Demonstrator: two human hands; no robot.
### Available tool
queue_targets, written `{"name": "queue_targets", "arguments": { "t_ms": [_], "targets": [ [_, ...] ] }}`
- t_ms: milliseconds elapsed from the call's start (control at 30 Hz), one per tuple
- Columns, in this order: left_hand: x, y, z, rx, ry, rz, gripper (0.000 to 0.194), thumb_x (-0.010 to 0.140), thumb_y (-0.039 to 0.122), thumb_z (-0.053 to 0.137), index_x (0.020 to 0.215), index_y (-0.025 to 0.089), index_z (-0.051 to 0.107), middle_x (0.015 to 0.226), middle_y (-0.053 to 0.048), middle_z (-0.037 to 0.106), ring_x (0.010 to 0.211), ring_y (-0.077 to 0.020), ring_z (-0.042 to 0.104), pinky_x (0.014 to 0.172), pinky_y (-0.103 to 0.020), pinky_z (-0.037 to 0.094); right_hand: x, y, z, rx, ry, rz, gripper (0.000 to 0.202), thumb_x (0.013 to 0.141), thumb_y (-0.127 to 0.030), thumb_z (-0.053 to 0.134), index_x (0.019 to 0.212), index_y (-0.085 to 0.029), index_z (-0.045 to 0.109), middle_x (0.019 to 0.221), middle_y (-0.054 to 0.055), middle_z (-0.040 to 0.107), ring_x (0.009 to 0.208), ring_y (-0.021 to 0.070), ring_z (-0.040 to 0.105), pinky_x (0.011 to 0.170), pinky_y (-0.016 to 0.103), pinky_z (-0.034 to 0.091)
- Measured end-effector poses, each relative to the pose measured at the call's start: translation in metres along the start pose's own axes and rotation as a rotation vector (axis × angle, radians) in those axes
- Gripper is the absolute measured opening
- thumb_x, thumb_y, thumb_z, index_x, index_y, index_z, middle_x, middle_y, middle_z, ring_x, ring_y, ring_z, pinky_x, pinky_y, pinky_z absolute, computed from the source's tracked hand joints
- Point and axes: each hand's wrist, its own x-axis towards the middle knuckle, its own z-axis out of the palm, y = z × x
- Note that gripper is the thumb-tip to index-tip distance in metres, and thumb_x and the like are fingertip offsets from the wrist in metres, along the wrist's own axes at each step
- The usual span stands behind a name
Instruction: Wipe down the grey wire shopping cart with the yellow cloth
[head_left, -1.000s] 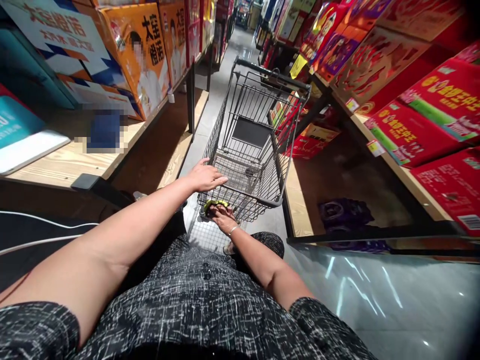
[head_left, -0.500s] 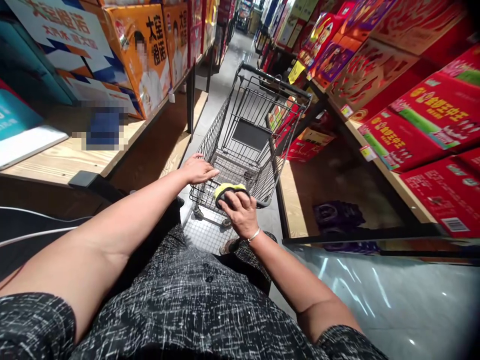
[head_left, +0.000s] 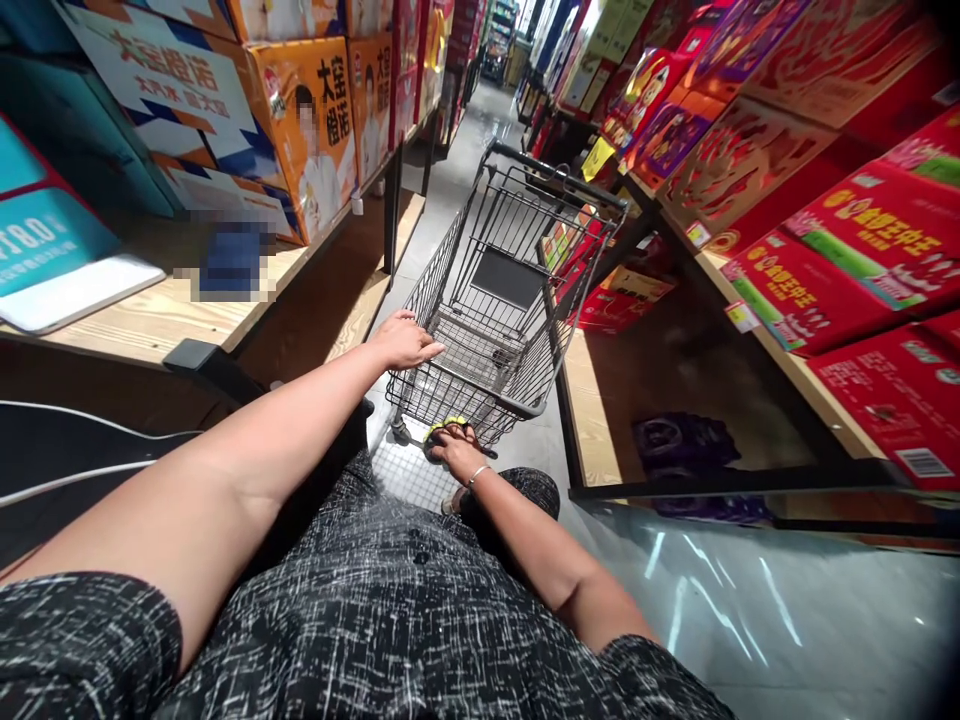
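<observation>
A black wire shopping cart (head_left: 517, 275) stands in the aisle in front of me, with bare wire mesh visible inside its basket. My left hand (head_left: 403, 342) rests on the near left corner of the cart's rim, its fingers lying over the rim. Low at the near end of the cart, my right hand (head_left: 459, 452) is closed round a yellow and black pad (head_left: 435, 437), which sits beside the lower wires. The fingers partly cover the pad. A bracelet is on my right wrist.
Orange drink cartons (head_left: 304, 140) and a white-edged sign (head_left: 82, 290) stand on the left shelf (head_left: 172, 325). Red boxes (head_left: 825, 290) fill the right shelf. Purple packs (head_left: 686, 440) lie low on the right. A black shelf post end (head_left: 199, 360) juts out near my left forearm.
My right hand has moved down and slightly left with the pad, from the cart's rim to its lower near end. My left hand stays at the rim corner. The view has shifted slightly.
</observation>
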Motion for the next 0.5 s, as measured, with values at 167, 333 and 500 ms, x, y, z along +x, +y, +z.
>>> {"name": "queue_targets", "arguments": {
  "t_ms": [167, 333, 500],
  "targets": [
    [-0.001, -0.007, 0.002, -0.004, 0.001, -0.005, 0.06, 0.098, 0.053, 0.027, 0.092, 0.023, 0.078, 0.098, -0.004, 0.078, 0.1, -0.0206, 0.066, 0.109, -0.038, 0.026, 0.008, 0.024, -0.087, -0.038, 0.314, 0.068, 0.025, 0.095, -0.029, 0.062, 0.114, -0.042, 0.072, 0.135, -0.001, 0.06, 0.124, 0.022, 0.042, 0.1, 0.039, 0.034],
    [-0.005, -0.003, -0.003, -0.022, -0.02, -0.004, 0.064, 0.096, 0.062, 0.027, 0.1, 0.023, 0.078, 0.101, -0.004, 0.077, 0.102, -0.0219, 0.065, 0.106, -0.038, 0.029, 0.004, 0.038, -0.115, -0.146, 0.472, 0.315, 0.03, 0.092, -0.017, 0.058, 0.111, -0.034, 0.074, 0.13, 0.005, 0.06, 0.124, 0.0242, 0.042, 0.1, 0.04, 0.037],
    [-0.001, -0.002, 0.003, -0.058, -0.011, -0.006, 0.061, 0.093, 0.065, 0.032, 0.098, 0.026, 0.078, 0.101, -0.003, 0.077, 0.102, -0.0229, 0.064, 0.1, -0.038, 0.033, 0.049, 0.008, -0.077, -0.087, 0.282, 0.208, 0.028, 0.098, -0.028, 0.054, 0.118, -0.039, 0.07, 0.136, 0.003, 0.059, 0.129, 0.0256, 0.04, 0.105, 0.046, 0.032]
  ]
}}
